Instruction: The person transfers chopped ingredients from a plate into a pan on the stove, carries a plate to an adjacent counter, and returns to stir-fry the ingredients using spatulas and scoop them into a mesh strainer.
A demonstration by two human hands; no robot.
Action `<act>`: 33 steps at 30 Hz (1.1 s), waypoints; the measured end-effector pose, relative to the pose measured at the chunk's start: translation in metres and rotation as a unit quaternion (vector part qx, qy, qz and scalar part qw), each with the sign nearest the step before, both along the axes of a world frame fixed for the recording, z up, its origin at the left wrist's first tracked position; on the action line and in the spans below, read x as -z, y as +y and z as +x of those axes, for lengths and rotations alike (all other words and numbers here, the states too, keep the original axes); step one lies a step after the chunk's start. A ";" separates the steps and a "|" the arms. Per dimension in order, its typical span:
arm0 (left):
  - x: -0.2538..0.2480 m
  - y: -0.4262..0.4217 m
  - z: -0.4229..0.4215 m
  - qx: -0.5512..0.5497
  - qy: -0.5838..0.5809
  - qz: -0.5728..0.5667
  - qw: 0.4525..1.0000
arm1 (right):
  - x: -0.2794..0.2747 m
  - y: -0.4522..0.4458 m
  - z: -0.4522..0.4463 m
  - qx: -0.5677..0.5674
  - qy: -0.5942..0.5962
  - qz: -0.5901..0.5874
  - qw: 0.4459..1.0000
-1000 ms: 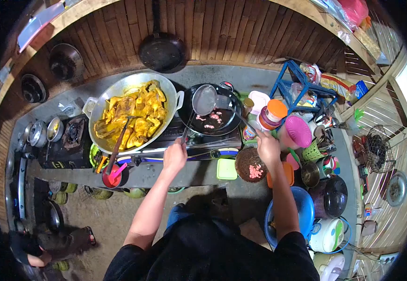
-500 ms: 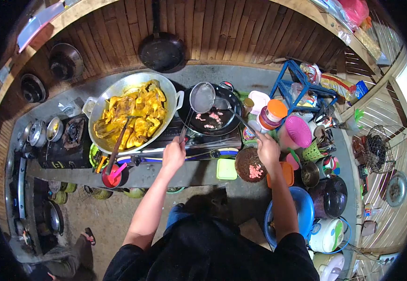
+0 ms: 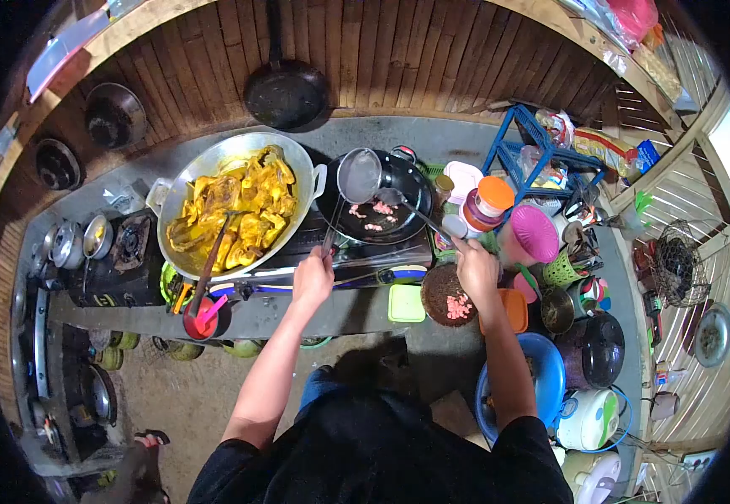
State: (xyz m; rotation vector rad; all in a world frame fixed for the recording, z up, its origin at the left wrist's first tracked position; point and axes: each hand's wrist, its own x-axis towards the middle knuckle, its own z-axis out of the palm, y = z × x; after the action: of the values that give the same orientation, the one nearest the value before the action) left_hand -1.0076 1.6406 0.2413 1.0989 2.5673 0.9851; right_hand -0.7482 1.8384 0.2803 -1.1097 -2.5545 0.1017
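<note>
My left hand is closed around the long handle of a round mesh strainer, which is held over the left side of a dark frying pan. In my right hand is the handle of a metal spatula, its blade low in the pan beside small pink pieces. Below my right hand sits a dark round mortar with more pink pieces in it. To the left, a large two-handled pan holds yellow chicken pieces in sauce, with a wooden-handled utensil resting across it.
A green-lidded box stands left of the mortar. Orange-lidded jars, a pink container and a blue rack crowd the right. A blue basin is under my right forearm. Another person's foot shows lower left.
The spatula blade has shifted slightly down and left in the pan, and the pink pieces lie a little differently. The strainer stays almost still. The other person's foot has moved downward.
</note>
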 end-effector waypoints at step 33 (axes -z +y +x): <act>-0.005 -0.002 -0.005 -0.025 -0.035 -0.013 0.999 | 0.022 0.041 -0.039 0.031 -0.008 -0.015 0.999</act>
State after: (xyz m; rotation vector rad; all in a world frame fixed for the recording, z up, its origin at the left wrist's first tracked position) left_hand -1.0129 1.6390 0.2464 0.9795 2.5554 0.9813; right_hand -0.7874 1.8798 0.2586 -1.2038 -2.5376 0.1161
